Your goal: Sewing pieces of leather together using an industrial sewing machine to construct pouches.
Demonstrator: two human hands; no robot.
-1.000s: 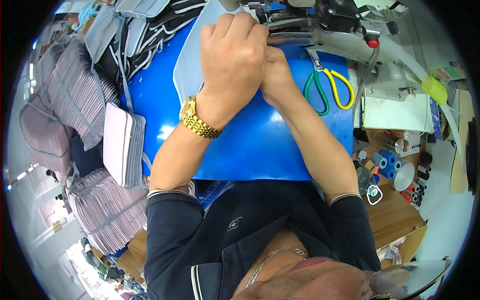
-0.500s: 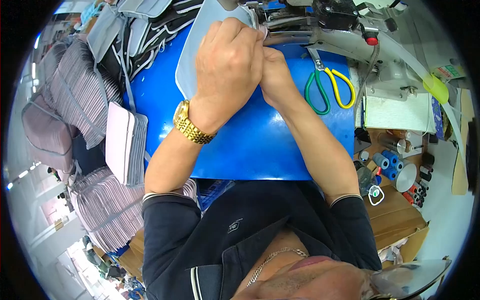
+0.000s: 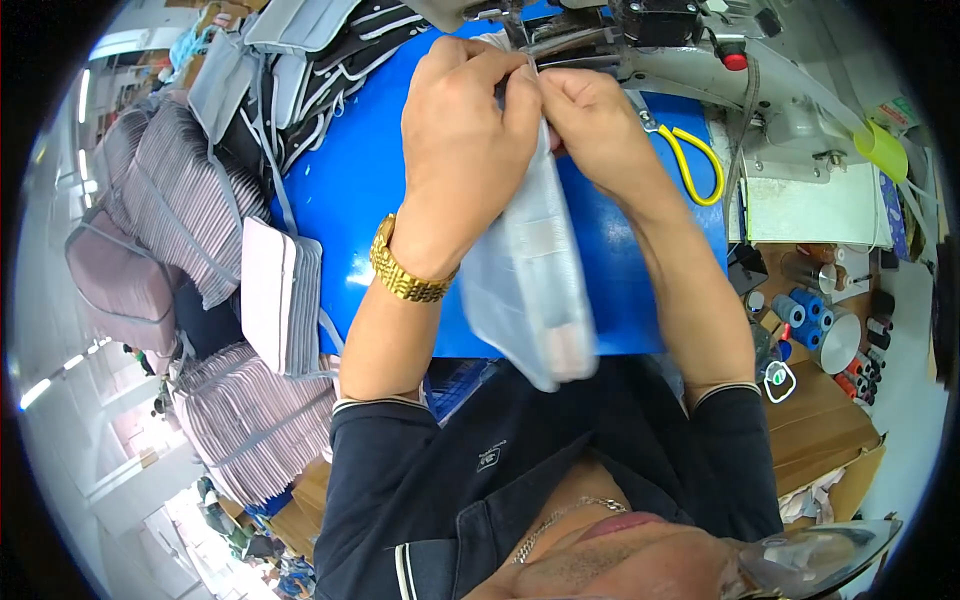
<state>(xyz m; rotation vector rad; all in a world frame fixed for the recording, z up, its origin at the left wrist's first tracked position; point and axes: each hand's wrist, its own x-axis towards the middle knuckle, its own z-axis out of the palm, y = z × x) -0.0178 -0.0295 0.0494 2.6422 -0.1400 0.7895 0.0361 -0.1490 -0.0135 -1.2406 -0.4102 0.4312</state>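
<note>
My left hand [image 3: 465, 150], with a gold watch at its wrist, pinches the upper edge of a light grey, rounded fabric piece [image 3: 535, 260]. Right beside it, my right hand [image 3: 605, 130] is closed on the same edge, thumb and fingers together. From both hands the piece hangs toward my body, its lower end slightly blurred. Just past my fingers are the metal parts of a sewing machine [image 3: 575, 45]. Scissors [image 3: 705, 175] lie to the right of my right hand; one yellow handle shows and the hand and forearm hide much of the rest.
The worktop is blue [image 3: 620, 300]. At the far left lie grey and black sewn pieces [image 3: 330, 80]. Tied stacks of pinkish-grey panels [image 3: 180, 180] stand at the left, with a smaller stack [image 3: 280, 295] by the worktop's edge. Thread cones [image 3: 805, 315] and a cardboard box [image 3: 820, 420] are at the right.
The grey piece has swung from the far left of the worktop to hang toward me. My right hand has moved right and up, now covering the scissors' green handle.
</note>
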